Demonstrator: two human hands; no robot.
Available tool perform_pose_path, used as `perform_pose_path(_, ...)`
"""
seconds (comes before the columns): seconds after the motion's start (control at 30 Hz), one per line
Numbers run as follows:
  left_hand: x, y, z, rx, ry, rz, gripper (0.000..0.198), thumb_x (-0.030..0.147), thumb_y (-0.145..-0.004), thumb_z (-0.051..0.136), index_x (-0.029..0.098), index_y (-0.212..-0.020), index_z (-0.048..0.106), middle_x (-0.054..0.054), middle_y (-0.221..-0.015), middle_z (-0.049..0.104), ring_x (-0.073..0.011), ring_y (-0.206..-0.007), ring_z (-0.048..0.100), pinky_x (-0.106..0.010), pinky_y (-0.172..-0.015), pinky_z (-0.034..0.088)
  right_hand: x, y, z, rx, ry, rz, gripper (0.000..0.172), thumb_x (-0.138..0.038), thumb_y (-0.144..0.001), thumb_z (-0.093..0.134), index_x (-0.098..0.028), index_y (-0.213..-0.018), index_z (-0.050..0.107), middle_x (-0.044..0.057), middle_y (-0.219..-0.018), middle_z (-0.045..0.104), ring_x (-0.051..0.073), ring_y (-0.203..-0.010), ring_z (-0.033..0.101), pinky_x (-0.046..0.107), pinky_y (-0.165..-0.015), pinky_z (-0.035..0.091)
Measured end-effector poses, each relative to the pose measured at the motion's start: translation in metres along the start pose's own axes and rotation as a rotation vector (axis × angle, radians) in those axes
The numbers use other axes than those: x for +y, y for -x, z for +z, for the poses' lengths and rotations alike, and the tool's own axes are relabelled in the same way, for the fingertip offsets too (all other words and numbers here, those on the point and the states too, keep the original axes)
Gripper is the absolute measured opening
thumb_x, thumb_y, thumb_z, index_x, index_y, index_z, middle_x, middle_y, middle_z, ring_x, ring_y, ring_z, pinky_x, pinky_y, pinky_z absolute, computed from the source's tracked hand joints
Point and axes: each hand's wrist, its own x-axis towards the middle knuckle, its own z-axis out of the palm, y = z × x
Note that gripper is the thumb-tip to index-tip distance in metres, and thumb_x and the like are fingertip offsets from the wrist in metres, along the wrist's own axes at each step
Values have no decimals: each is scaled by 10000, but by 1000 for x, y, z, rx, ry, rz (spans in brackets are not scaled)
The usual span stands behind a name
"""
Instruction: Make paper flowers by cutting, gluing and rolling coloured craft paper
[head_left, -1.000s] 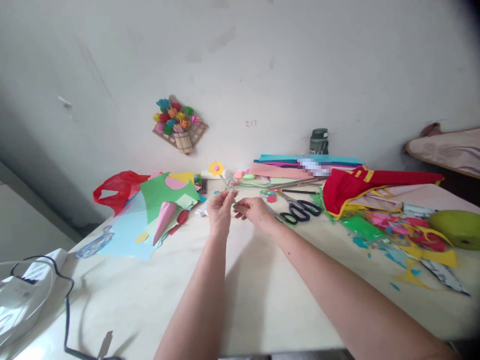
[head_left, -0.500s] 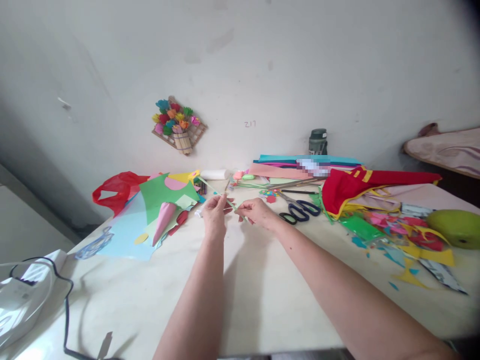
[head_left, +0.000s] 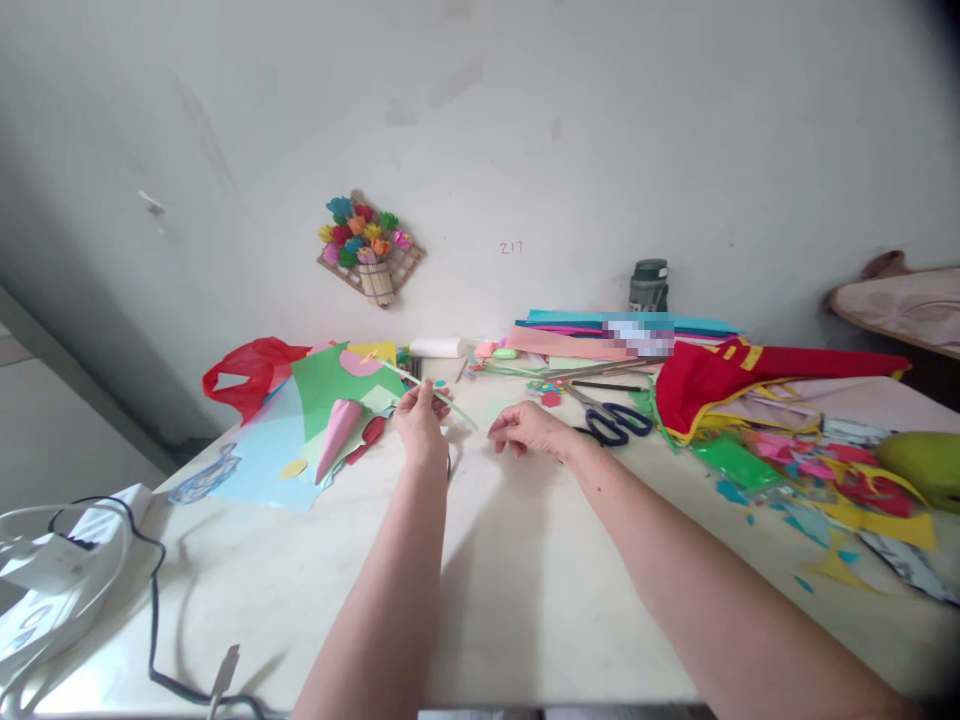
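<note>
My left hand (head_left: 421, 422) is closed, pinching a thin pale green stem (head_left: 459, 411) that slants from upper left to lower right. A small yellow and pink flower (head_left: 368, 357) shows by the stem's upper end. Apart from the stem's lower end, to its right, is my right hand (head_left: 527, 432). Its fingers are curled with the tips close together; whatever lies between them is too small to make out. Behind that wrist lie scissors (head_left: 609, 420) with dark blue handles. A pink paper cone (head_left: 339, 436) rests left of my left hand.
Coloured paper sheets (head_left: 322, 385) and a red plastic bag (head_left: 255, 372) lie at left. A power strip (head_left: 112, 525) with cables stands near the left edge. At right are red cloth (head_left: 697, 385), a green packet (head_left: 739, 462) and paper scraps. A bottle (head_left: 649, 287) stands by the wall.
My right hand has come off the lower end of the stem and moved slightly right. My left hand still holds the stem and has shifted a little left. The view has turned slightly left.
</note>
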Motion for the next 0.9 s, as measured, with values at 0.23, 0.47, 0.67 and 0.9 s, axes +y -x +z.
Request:
perform_pose_path(0.23,9,-3,12,-64,-100,-109,225,307,-589,640,124,-678,544,-24,-527,588,-72,-401,488,-190,-424,363,-1,-2,-4,217,-33,-32,183,-260,-707,510,-147,-563,503,-55,-382,434,45,-313,346,181,-331,253)
perform_pose_path(0.47,7,4,18,-100,-138,-296,168,250,-580,641,130,-663,559,-33,-586,603,-77,-461,516,-199,-473,380,1,-5,-3,336,13,-126,328,-349,-719,492,-165,-461,407,-67,-358,345,34,-322,277,183,-337,199)
perform_pose_path(0.67,7,14,14,-363,-399,-184,289,388,-504,709,148,-634,614,-35,-626,596,-95,-521,496,-206,-468,365,-1,-7,0,307,-166,-151,283,-361,-685,569,-157,-878,607,29,-797,631,33,-378,413,182,-357,314)
perform_pose_path(0.9,6,23,20,-664,-678,-144,211,327,-547,702,148,-504,598,-30,-506,559,-85,-438,454,-194,-402,338,-12,-6,0,380,-335,-222,338,-468,-650,584,-143,-740,603,-33,-547,503,45,-392,395,180,-351,230)
